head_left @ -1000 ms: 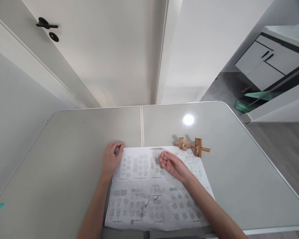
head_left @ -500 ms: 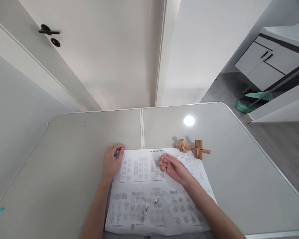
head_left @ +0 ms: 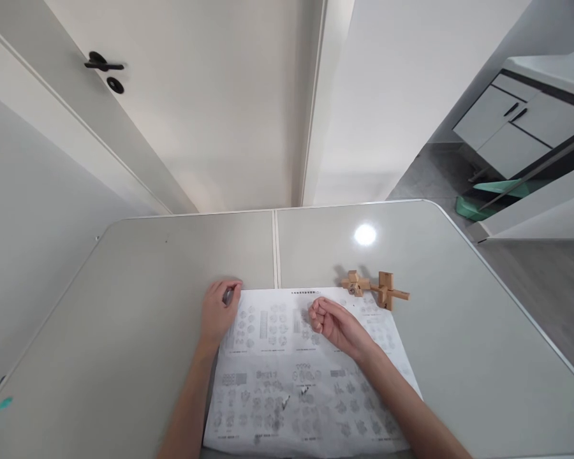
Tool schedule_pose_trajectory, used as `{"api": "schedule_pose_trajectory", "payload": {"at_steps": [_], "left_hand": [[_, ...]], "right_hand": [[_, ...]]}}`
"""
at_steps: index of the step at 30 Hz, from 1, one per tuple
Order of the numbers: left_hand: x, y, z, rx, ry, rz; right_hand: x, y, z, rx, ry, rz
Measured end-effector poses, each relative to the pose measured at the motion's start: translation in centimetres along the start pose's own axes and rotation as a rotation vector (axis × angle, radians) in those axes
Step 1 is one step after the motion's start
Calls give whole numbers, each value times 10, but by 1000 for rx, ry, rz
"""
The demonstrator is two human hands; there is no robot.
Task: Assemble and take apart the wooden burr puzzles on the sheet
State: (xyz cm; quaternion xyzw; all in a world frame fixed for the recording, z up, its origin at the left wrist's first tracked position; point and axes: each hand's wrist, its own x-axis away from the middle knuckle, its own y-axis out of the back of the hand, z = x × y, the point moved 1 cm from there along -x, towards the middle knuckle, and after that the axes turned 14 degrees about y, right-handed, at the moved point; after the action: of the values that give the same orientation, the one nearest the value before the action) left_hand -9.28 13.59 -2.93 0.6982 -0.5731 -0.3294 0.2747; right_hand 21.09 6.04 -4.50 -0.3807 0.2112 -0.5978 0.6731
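A white printed sheet (head_left: 287,376) full of small diagrams lies on the grey table (head_left: 124,306) in front of me. My left hand (head_left: 217,311) rests on the sheet's upper left corner, fingers curled, with something small and grey between thumb and fingertips. My right hand (head_left: 332,322) lies on the sheet near its top middle, fingers curled into a loose fist with nothing visible in it. Just beyond the sheet's top right corner sit two wooden cross-shaped puzzles: a small one (head_left: 356,283) and a larger one (head_left: 388,291), touching or nearly so.
A seam (head_left: 274,248) runs down the middle of the table. A white door with a black handle (head_left: 104,66) stands behind the table. To the right are grey cabinets (head_left: 511,127) and a green dustpan (head_left: 478,204) on the floor.
Only my head has shifted a little, so the whole scene sits slightly lower and to the right. Both hands and the puzzles keep their places.
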Motion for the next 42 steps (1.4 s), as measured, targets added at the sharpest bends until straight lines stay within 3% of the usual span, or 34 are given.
{"api": "schedule_pose_trajectory", "payload": {"at_steps": [42], "left_hand": [[8,3,3,47,22,-51]], "right_hand": [[-3,-1,0,-18,16,46]]}}
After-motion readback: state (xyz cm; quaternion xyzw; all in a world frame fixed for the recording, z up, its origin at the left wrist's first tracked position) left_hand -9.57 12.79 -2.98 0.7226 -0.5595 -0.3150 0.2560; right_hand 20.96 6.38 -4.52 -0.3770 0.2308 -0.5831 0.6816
